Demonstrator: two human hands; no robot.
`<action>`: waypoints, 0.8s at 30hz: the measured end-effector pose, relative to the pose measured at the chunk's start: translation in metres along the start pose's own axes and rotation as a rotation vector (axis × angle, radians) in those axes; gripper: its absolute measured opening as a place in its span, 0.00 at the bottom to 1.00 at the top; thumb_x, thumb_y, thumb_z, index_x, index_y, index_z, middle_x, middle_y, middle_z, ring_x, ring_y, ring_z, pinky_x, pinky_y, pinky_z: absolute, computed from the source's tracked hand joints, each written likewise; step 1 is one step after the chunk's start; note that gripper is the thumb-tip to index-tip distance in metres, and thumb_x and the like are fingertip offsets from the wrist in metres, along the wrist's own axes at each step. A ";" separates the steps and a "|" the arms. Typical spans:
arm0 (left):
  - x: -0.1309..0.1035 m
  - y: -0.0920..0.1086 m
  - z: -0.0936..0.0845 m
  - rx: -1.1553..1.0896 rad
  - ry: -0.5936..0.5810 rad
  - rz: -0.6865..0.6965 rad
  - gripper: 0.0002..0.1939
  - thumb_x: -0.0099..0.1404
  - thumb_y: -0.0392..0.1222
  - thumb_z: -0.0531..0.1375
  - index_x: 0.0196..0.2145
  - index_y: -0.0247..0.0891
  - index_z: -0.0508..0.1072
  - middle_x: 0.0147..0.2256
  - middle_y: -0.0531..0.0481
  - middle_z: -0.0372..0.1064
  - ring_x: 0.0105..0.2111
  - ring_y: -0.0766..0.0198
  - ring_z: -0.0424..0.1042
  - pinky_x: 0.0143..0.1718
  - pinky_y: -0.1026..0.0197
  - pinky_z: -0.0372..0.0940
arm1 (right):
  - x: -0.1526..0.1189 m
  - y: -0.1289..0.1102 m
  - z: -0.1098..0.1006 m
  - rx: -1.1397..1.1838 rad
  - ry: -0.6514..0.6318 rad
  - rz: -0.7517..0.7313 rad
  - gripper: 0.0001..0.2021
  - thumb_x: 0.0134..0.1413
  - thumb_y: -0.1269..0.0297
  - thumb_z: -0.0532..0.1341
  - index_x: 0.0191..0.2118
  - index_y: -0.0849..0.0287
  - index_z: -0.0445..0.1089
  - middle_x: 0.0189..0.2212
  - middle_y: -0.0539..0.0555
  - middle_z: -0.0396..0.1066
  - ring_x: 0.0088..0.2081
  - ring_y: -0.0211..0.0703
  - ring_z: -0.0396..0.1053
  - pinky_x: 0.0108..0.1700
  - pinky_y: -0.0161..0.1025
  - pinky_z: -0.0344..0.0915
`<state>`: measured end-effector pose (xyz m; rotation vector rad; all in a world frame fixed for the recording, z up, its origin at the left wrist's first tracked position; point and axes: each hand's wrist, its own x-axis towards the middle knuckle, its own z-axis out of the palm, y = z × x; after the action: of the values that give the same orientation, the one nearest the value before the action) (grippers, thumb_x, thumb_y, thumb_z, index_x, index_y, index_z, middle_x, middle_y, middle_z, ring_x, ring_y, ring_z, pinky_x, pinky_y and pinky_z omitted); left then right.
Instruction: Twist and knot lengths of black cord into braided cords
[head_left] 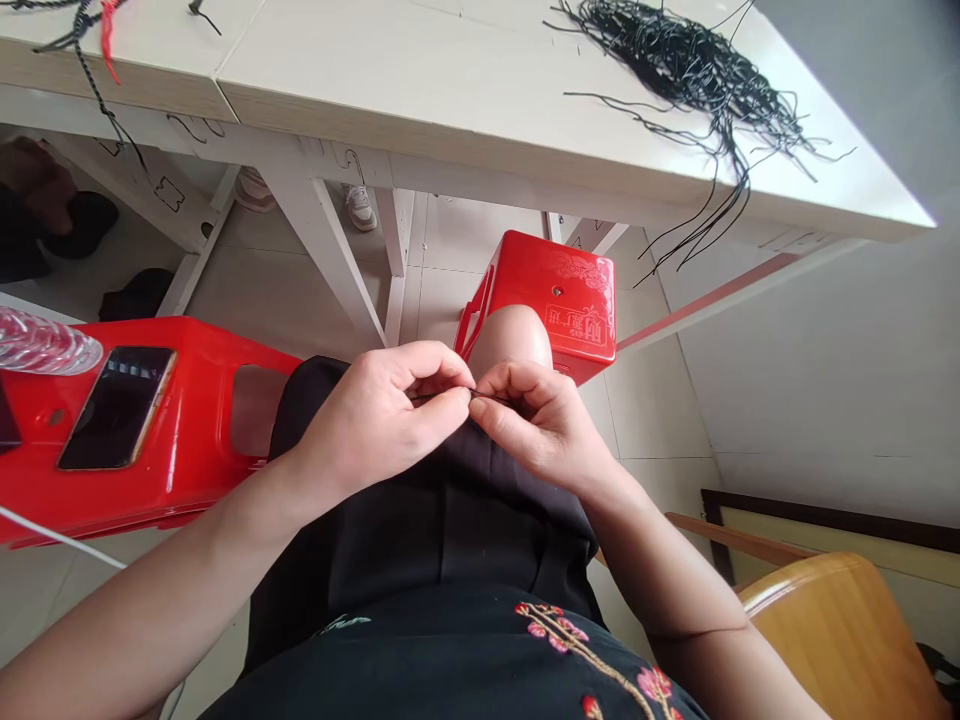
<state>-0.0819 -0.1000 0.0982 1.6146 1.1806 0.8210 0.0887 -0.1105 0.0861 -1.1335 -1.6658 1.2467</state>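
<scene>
Above my lap, my left hand (390, 415) and my right hand (536, 420) meet, fingertips nearly touching. Each pinches a thin black cord (472, 393) between thumb and index finger. Only short bits of the cord show; the rest is hidden by the fingers and against my black clothing. A heap of loose black cords (686, 65) lies on the white table (420, 90), some ends hanging over its front edge. At the table's left, braided black cord (81, 50) with a red strand (107, 40) also hangs over the edge.
A red stool (195, 400) at the left bears a phone (118, 408) and a clear plastic bottle (45, 343). Another red stool (555, 295) stands beyond my knee. A wooden chair (840, 630) is at the lower right. Another person's shoe (361, 207) shows under the table.
</scene>
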 end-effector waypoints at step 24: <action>0.001 0.010 0.003 -0.747 -0.082 -0.532 0.06 0.57 0.35 0.60 0.31 0.35 0.78 0.26 0.49 0.64 0.22 0.73 0.57 0.15 0.73 0.47 | 0.001 0.019 -0.005 0.486 0.116 0.204 0.11 0.52 0.60 0.65 0.26 0.61 0.67 0.15 0.43 0.60 0.17 0.27 0.55 0.19 0.28 0.54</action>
<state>-0.0753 -0.1007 0.1062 0.6745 1.0029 0.7114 0.0967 -0.1055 0.0693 -1.0607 -1.0955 1.5744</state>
